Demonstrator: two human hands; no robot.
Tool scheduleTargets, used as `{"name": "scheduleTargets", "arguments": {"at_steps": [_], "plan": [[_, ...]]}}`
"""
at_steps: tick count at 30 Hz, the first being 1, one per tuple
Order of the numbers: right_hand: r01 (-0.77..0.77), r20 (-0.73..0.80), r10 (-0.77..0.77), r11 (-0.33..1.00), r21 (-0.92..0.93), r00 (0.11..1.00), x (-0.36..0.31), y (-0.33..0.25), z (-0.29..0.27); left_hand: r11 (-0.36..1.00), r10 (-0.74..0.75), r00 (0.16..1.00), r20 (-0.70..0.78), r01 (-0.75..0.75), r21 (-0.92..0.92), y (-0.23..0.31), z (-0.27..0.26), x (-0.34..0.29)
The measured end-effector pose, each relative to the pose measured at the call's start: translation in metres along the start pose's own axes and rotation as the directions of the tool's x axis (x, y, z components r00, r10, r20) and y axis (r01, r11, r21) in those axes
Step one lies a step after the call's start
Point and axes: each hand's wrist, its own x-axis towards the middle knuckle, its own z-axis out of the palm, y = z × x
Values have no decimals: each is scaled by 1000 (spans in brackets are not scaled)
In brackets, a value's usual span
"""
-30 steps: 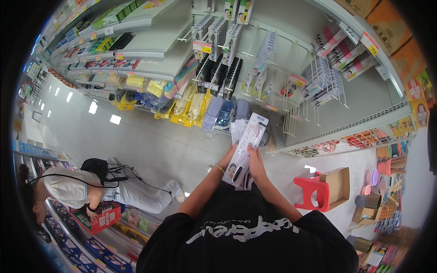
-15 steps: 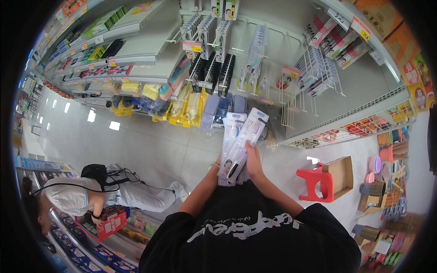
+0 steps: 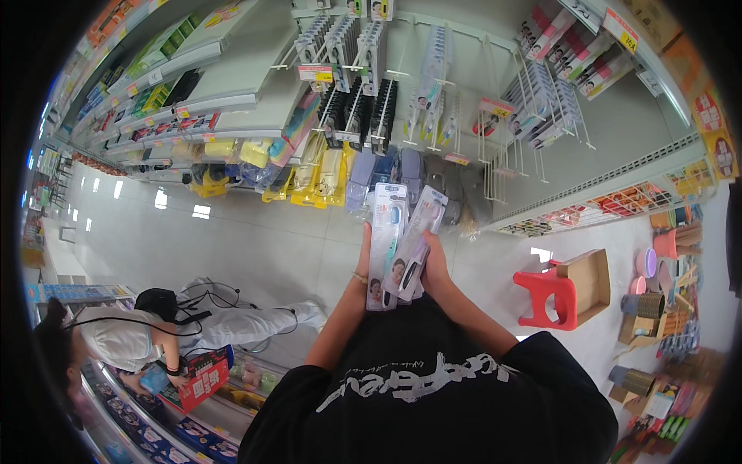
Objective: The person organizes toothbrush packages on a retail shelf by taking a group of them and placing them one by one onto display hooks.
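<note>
In front of my chest I hold a small bunch of slim, clear-fronted blister packs. One pack (image 3: 388, 247) with a blue-tipped, long-handled item stands nearly upright on the left. My left hand (image 3: 364, 254) is closed around the left side of the bunch, its fingers mostly hidden behind the packs. Another pack (image 3: 414, 246), with a pale purple tip and a dark handle end, leans right across it. My right hand (image 3: 435, 261) grips that pack's right edge, thumb in front. Further packs show partly behind these two; what is inside them I cannot make out.
Wire hooks ahead carry similar narrow packs (image 3: 435, 73) and black-handled items (image 3: 358, 116). Bagged slippers (image 3: 331, 174) hang lower. A red stool (image 3: 547, 298) with an open cardboard box (image 3: 587, 288) stands right. At lower left, another person (image 3: 127, 336) holds a red box (image 3: 202, 383).
The two front packs have spread apart at the top, and the left one is now more upright and exposed. The other person's red box has shifted right, with a blue item now beside it.
</note>
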Motion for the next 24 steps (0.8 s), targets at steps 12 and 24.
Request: {"name": "scheduleTargets", "arguments": {"at_steps": [12, 24], "plan": [[-95, -11, 96, 993, 64, 995, 2, -13, 7, 957, 80, 987, -142, -35, 289, 12, -17, -2], [-45, -19, 46, 998, 40, 999, 1, -14, 13, 972, 22, 996, -85, -1, 233, 11, -41, -10]]}}
